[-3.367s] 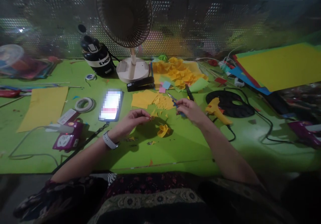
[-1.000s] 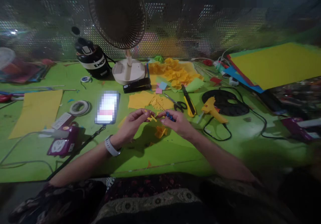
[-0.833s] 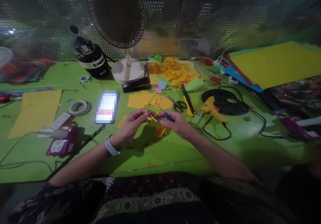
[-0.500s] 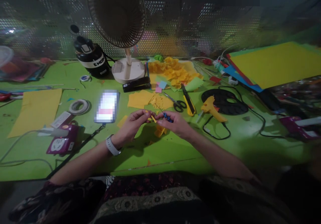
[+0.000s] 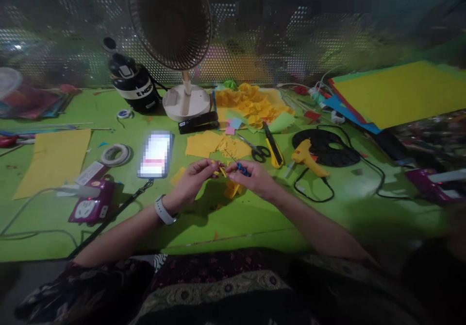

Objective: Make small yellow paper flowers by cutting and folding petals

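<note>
The left hand is clamping a narrow yellow strip between thumb and fingertips, while the right hand, having come in from beside the scissors, is curling its fingers round a blue-handled tool, their tips just beside or touching the strip's other end; both hands are now working on one piece, above a yellow paper flower. On the green table, from the left, a yellow sheet, a tape roll, a black bottle, a lit phone, a fan, heaped yellow paper pieces, a utility knife, a glue gun and stacked coloured sheets are spreading, a perforated panel dimly backing them.
</note>
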The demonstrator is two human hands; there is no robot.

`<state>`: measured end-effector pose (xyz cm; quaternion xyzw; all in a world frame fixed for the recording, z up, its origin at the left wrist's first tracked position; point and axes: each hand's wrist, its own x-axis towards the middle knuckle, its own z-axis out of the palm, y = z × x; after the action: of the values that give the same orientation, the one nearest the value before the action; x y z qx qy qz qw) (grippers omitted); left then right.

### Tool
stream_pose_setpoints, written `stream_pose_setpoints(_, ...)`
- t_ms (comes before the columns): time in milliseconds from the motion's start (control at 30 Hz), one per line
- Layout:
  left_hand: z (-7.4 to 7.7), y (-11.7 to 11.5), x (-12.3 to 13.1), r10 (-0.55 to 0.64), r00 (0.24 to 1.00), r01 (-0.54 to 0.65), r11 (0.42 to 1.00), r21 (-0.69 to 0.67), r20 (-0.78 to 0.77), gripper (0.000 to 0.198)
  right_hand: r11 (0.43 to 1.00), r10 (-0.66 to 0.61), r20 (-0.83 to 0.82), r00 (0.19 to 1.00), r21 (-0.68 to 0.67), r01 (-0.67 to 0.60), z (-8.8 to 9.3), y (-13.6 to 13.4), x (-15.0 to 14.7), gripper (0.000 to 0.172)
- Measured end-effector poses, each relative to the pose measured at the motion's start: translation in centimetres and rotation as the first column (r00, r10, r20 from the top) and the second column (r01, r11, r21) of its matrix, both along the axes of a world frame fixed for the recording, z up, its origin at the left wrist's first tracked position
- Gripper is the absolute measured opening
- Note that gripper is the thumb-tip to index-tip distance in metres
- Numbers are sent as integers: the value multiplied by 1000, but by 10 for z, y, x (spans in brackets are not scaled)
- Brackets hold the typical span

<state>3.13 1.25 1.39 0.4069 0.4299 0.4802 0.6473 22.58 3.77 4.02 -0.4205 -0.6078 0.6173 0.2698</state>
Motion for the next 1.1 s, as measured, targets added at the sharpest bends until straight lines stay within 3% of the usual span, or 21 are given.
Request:
stream_pose_setpoints(233,0,-2,2,-15,999,15,1000,19,-30,20,998,-23,47,999,54,20,-1,1,-3,27)
stream_pose_setpoints(367,2,-3,2,-4,1000,4,1000,10,1,19,971,-46,88,995,239,23,-5,0,-1,22)
stream_pose_setpoints(433,3,-3,2,16,999,-14,999,-43,43,23,899,-91,94,991,436,41,-8,-1,1,21)
stream_pose_setpoints(500,4,-3,3,6,996,5,992,-124,86,26,786,-132,100,986,617,43,-11,-1,4,21)
stream_pose_setpoints(567,4,-4,4,-36,990,62,979,-194,133,29,707,-154,134,979,707,14,-14,0,7,22)
stream_pose_setpoints(733,7,-5,7,-76,971,130,963,-235,226,25,673,-170,245,954,737,-69,-20,1,9,25)
stream_pose_setpoints(967,11,-8,8,-79,992,95,982,-163,103,21,550,-169,245,955,827,-114,-24,0,8,29)
stream_pose_setpoints(1100,7,-8,8,-52,996,62,990,-126,78,22,593,-143,282,949,792,-146,-24,-1,6,29)
